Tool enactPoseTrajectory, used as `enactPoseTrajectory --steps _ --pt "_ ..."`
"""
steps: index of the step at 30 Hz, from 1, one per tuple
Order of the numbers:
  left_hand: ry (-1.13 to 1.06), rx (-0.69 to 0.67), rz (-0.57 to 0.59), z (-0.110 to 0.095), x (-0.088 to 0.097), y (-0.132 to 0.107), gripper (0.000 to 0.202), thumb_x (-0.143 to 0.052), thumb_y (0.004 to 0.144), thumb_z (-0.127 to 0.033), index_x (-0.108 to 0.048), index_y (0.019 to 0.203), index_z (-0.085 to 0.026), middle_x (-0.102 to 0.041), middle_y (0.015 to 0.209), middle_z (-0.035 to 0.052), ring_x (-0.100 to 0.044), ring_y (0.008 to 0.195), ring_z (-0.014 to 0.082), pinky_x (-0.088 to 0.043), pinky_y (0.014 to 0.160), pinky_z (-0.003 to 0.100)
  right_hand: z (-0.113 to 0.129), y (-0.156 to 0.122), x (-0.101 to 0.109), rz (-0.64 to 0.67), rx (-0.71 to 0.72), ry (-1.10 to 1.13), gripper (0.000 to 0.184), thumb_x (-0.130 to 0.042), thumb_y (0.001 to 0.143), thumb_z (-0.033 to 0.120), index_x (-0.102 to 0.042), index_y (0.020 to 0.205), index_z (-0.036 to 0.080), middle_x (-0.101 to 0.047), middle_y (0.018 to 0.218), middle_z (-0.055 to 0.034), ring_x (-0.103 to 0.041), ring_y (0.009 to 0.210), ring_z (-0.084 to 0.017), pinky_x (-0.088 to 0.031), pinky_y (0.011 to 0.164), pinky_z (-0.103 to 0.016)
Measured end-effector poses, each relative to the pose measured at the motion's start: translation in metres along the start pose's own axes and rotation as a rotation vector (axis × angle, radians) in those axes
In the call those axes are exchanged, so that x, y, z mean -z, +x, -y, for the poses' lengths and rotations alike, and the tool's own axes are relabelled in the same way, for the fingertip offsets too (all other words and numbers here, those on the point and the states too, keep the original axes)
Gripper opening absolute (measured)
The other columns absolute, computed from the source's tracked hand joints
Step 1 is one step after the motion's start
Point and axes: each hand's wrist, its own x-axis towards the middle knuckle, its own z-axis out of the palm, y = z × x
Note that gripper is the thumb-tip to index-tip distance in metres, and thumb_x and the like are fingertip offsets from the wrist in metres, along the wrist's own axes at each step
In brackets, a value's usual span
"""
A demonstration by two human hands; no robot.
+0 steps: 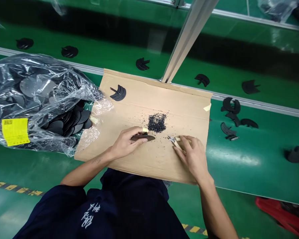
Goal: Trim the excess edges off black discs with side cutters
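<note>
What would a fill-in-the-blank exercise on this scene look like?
The left hand holds a thin dark piece; the small cutters are in the person's ____.
The label on the plastic bag is coloured ____.
The loose bits heaped on the cardboard are coloured ____.

Missing words: right hand; yellow; black.

Green bench [239,172]; cardboard sheet [184,103], middle; clear bag [37,94] of black discs [69,119], left; loose curved black parts [234,119], right

A thin, dark round disc [148,136], held nearly edge-on, is just below the frame's centre, and to its right small metal nippers [173,140] with pale yellow handles point leftward.
</note>
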Motion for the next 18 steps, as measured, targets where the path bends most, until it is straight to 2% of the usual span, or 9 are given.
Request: enactPoseTrajectory --steps 4,8,12,18 --pt "-0.004 -0.142 0.029 0.0 0.0 0.003 0.021 -0.072 0.092 -0.03 -0.074 0.109 -0.017 -0.077 0.093 0.0079 -0.07 0.083 0.0162 -0.057 0.074 0.027 0.021 0.013 0.011 -0.05 0.028 0.187 0.037 -0.05 0.101 0.035 -0.054 0.135 0.02 -0.063 0.119 -0.0164 -0.064 0.105 -0.029 -0.056 0.087 -0.044" --pt "0.013 -0.165 0.045 -0.004 0.0 0.004 0.02 -0.075 0.09 -0.029 -0.075 0.107 -0.018 -0.078 0.09 0.0072 -0.07 0.079 0.016 -0.057 0.074 0.028 0.04 0.028 0.021 -0.04 0.174 0.36 0.036 -0.053 0.1 0.03 -0.053 0.136 0.023 -0.067 0.114 -0.0129 -0.065 0.101 -0.027 -0.056 0.086 -0.043" --pt "0.001 -0.179 0.041 -0.008 0.001 0.004 0.02 -0.076 0.089 -0.029 -0.076 0.106 -0.018 -0.078 0.089 0.0069 -0.07 0.077 0.0156 -0.057 0.072 0.028 0.048 0.039 0.024 0.011 0.289 0.393 0.045 -0.059 0.098 0.035 -0.051 0.141 0.024 -0.067 0.117 -0.0132 -0.065 0.103 -0.028 -0.058 0.084 -0.044" --pt "-0.036 -0.18 0.04 -0.008 0.002 0.004 0.02 -0.076 0.089 -0.028 -0.077 0.107 -0.02 -0.078 0.09 0.0067 -0.071 0.08 0.0162 -0.058 0.073 0.028 0.046 0.043 0.024 0.015 0.34 0.363 0.05 -0.063 0.096 0.036 -0.051 0.144 0.024 -0.068 0.119 -0.0125 -0.065 0.103 -0.027 -0.058 0.083 -0.044"
